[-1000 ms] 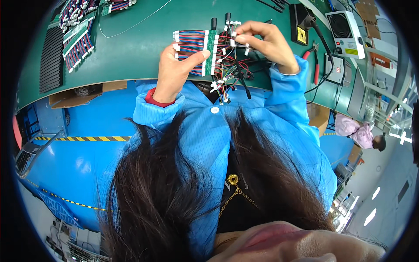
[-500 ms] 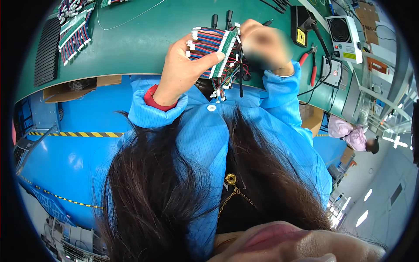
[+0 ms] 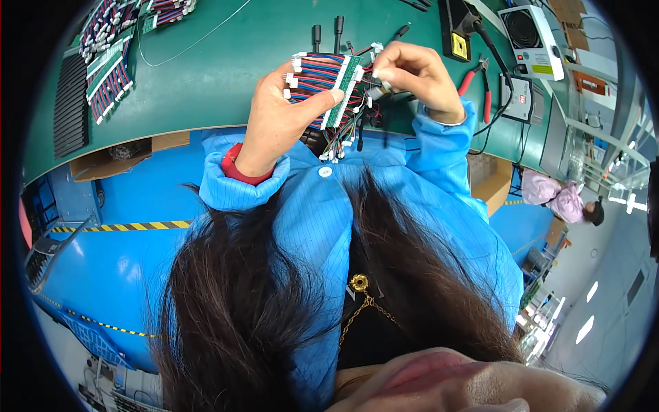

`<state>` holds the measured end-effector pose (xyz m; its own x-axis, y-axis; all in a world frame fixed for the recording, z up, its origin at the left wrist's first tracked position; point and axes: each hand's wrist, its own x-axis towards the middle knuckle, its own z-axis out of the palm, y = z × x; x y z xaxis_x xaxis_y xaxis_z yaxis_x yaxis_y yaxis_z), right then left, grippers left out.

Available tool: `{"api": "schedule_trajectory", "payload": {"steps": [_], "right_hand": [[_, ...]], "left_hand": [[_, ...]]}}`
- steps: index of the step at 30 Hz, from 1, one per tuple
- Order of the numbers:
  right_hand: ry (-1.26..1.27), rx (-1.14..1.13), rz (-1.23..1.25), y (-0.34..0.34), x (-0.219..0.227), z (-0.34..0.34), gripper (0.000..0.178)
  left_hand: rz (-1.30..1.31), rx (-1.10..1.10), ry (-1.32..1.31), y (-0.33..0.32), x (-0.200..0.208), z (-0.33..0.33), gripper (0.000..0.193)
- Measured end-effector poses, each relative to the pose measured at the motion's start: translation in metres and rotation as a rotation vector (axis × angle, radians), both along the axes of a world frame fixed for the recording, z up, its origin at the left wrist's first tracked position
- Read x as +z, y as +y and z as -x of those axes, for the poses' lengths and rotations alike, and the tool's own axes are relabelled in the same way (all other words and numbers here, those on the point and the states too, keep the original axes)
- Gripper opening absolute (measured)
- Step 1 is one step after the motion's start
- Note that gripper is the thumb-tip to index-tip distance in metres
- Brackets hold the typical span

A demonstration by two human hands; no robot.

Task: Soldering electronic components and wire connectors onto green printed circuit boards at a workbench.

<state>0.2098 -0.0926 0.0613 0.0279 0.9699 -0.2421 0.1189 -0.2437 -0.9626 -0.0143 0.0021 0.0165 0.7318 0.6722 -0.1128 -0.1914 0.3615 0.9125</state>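
Observation:
My left hand [image 3: 274,120] grips a green circuit board [image 3: 336,103], thumb on top and fingers underneath. Red, blue and black wires [image 3: 320,71] with white plugs run from its left side over the hand. White sockets line the right edge, and loose thin wires [image 3: 334,147] with small white plugs hang below it. Just right of the board, my right hand [image 3: 422,77] pinches a wire end between thumb and forefinger; its tip is too small to make out fully. Black cables with round barrel ends [image 3: 338,29] stick out beyond the board.
On the green bench [image 3: 206,82], wired boards [image 3: 110,79] and a row of black strips [image 3: 67,103] lie at left. Red-handled pliers [image 3: 486,96], a soldering iron stand [image 3: 454,31], a grey box [image 3: 519,99] and a fan unit [image 3: 528,44] are at right.
My right hand, blurred by motion before, is now sharp, its thumb and forefinger pinching a wire end beside the board. The left hand keeps its hold; the whole view has shifted slightly.

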Motion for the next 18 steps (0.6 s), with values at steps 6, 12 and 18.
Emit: {"api": "schedule_trajectory", "payload": {"steps": [6,12,18], "right_hand": [[-0.062,-0.052,-0.241,0.006,-0.016,0.008,0.007],[-0.101,-0.068,-0.283,0.004,-0.018,0.007,0.004],[-0.093,-0.029,-0.332,0.002,-0.021,0.003,0.005]], "left_hand": [[-0.026,0.010,0.005,-0.002,0.003,-0.001,0.030],[-0.055,-0.017,0.009,-0.003,0.003,-0.001,0.031],[-0.127,-0.020,0.008,-0.005,0.006,-0.002,0.032]]}}
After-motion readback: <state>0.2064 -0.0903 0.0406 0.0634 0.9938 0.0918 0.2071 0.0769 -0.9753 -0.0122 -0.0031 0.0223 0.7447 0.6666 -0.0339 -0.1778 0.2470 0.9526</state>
